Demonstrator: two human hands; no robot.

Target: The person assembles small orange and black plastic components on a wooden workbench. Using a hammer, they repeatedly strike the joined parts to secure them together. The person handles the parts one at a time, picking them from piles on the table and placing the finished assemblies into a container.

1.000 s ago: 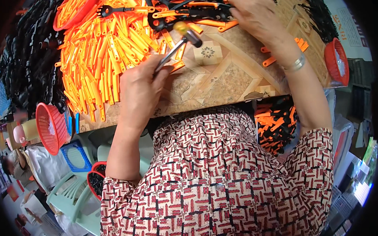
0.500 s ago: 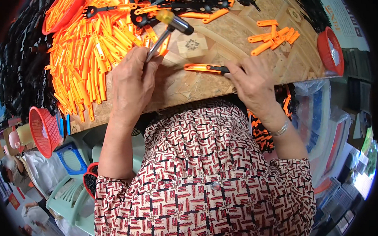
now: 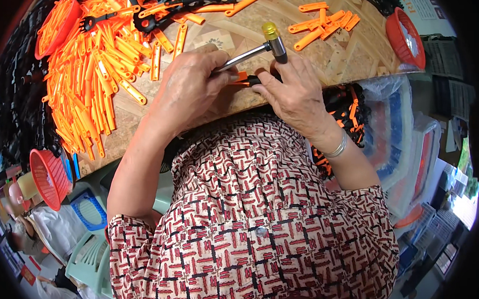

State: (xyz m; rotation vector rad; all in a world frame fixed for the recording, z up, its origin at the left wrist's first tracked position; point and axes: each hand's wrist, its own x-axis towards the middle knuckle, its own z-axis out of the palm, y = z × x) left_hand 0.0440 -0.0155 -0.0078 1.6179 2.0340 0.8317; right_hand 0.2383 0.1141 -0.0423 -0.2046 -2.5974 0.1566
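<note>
My left hand point(image 3: 194, 87) is closed round the metal shaft of a small mallet point(image 3: 244, 57) with a yellow face and a black face. The mallet's head is beside the fingers of my right hand point(image 3: 297, 91), its black face downward. My right hand is closed on the black end of a utensil point(image 3: 253, 80), low near the table's front edge. An orange handle point(image 3: 241, 76) is on that black part, partly hidden by my left hand. Whether the mallet touches anything cannot be seen.
A large heap of orange handles point(image 3: 94, 75) covers the table's left side, below a red basket point(image 3: 58, 29). Black utensils point(image 3: 190, 1) lie at the back. Several orange handles point(image 3: 325, 23) lie at the right. Red baskets point(image 3: 406, 40) point(image 3: 49, 176) stand at both table edges.
My left hand has moved right, and the mallet has swung from pointing up and away to pointing right. My right hand has shifted left with the utensil, bringing both hands closer together.
</note>
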